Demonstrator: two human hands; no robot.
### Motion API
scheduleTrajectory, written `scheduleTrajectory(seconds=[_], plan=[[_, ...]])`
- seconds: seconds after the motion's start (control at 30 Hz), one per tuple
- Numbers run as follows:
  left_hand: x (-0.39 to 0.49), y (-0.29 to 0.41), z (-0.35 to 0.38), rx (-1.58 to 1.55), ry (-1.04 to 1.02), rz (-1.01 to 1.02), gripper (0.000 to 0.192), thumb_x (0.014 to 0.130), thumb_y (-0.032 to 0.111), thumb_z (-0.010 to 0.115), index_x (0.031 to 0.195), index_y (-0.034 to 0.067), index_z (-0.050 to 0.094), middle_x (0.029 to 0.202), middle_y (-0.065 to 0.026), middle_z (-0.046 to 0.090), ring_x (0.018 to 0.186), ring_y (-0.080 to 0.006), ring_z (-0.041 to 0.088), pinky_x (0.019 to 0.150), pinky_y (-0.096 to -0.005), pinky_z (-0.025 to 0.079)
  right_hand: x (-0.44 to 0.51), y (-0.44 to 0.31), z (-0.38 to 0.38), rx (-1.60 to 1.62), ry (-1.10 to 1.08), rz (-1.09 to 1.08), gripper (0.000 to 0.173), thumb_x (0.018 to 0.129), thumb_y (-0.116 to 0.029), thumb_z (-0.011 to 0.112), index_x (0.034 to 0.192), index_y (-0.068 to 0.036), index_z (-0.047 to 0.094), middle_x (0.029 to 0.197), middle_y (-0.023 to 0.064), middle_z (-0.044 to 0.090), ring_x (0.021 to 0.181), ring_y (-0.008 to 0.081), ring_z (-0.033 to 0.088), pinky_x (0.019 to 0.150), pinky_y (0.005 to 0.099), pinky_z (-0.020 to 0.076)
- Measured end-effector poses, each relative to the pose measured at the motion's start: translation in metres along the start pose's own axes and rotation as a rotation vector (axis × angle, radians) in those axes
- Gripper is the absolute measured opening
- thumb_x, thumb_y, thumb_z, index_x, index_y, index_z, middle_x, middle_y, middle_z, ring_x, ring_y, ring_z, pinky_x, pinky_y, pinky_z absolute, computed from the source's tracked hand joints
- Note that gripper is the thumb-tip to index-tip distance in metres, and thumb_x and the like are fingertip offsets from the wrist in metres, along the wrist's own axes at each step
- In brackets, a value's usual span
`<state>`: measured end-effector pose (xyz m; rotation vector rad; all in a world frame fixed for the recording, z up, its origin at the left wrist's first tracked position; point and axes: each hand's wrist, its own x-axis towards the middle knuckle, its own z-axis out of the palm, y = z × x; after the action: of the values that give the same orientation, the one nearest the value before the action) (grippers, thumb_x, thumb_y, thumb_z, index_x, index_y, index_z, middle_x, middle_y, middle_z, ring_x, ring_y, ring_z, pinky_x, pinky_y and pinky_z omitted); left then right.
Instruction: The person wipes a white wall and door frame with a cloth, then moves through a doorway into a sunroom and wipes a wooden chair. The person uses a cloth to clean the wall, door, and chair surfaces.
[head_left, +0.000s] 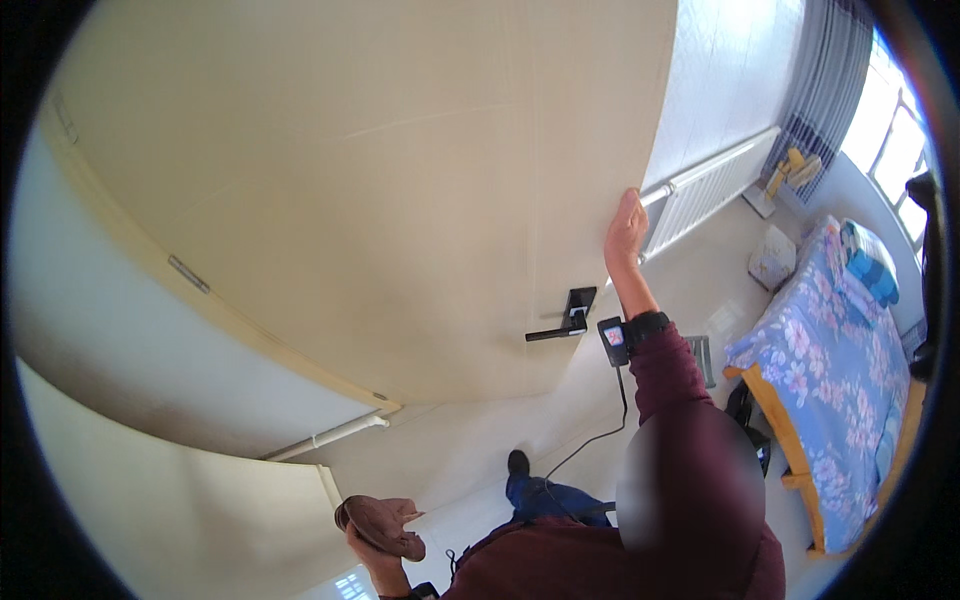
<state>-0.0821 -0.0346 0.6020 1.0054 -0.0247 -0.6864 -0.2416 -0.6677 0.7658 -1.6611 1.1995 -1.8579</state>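
Observation:
A pale cream door (390, 195) fills much of the view, with a black lever handle (570, 322) near its free edge. Above that handle, my right hand (626, 229) is at the door's edge, its fingers curled against it; the far side of the grip is hidden. Low at the left, away from the door, my left hand (371, 551) grips a folded brown cloth (381, 525). A small black device (613, 341) with a cable is strapped at my right wrist.
Metal hinges (189, 274) line the door's left side. Beyond its free edge are a white radiator (709, 199), a bed (817, 390) with a floral cover, a grey stool (701, 360) and a yellow fan (795, 169). A white pipe (330, 435) runs low along the left wall.

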Motion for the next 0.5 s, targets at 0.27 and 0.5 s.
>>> scheduleTrajectory(seconds=[0.27, 0.5], plan=[[-0.081, -0.085, -0.031, -0.076, 0.124, 0.034, 0.045, 0.104, 0.041, 0.039, 0.113, 0.001, 0.058, 0.090, -0.0149, 0.066, 0.081, -0.0312, 0.068, 0.077, -0.0557, 0.060, -0.035, -0.013, -0.062, 0.050, -0.103, -0.085, 0.053, 0.112, -0.041, 0.039, 0.092, 0.005, 0.056, 0.078, 0.0238, 0.053, 0.071, 0.0353, 0.048, 0.069, 0.0497, 0.0415], [-0.119, -0.098, -0.010, -0.199, 0.249, -0.094, 0.049, 0.101, 0.049, 0.041, 0.116, 0.006, 0.059, 0.091, -0.0107, 0.065, 0.080, -0.0268, 0.066, 0.063, -0.0434, 0.054, -0.085, -0.061, -0.141, 0.026, -0.221, -0.152, 0.038, 0.108, -0.033, 0.049, 0.110, 0.002, 0.063, 0.083, 0.0247, 0.062, 0.077, 0.0419, 0.062, 0.071, 0.0476, 0.0483]])
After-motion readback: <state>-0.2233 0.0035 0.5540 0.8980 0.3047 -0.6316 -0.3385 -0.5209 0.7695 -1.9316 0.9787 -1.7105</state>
